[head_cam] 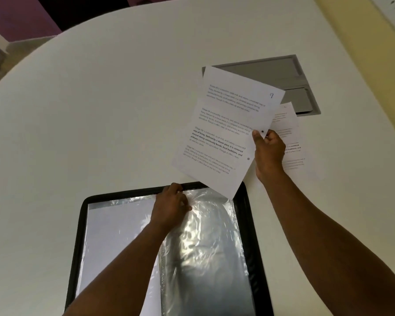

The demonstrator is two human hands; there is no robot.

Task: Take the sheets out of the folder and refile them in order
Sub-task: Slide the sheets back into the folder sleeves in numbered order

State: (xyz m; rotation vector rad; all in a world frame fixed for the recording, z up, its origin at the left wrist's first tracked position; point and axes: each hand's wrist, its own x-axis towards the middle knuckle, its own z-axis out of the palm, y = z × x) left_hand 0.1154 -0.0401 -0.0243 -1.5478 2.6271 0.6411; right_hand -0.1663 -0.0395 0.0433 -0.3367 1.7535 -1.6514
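Observation:
An open black folder lies at the near edge of the white table, with shiny clear plastic sleeves inside. My left hand grips the top edge of a sleeve near the folder's spine. My right hand pinches the right edge of a printed sheet marked with a handwritten 7 and holds it tilted above the table, beyond the folder's far right corner. More printed sheets lie flat on the table under and right of that hand.
A grey rectangular hatch is set into the white table behind the sheets. The table's rounded edge runs along the left and back. A yellow wall stands at the right.

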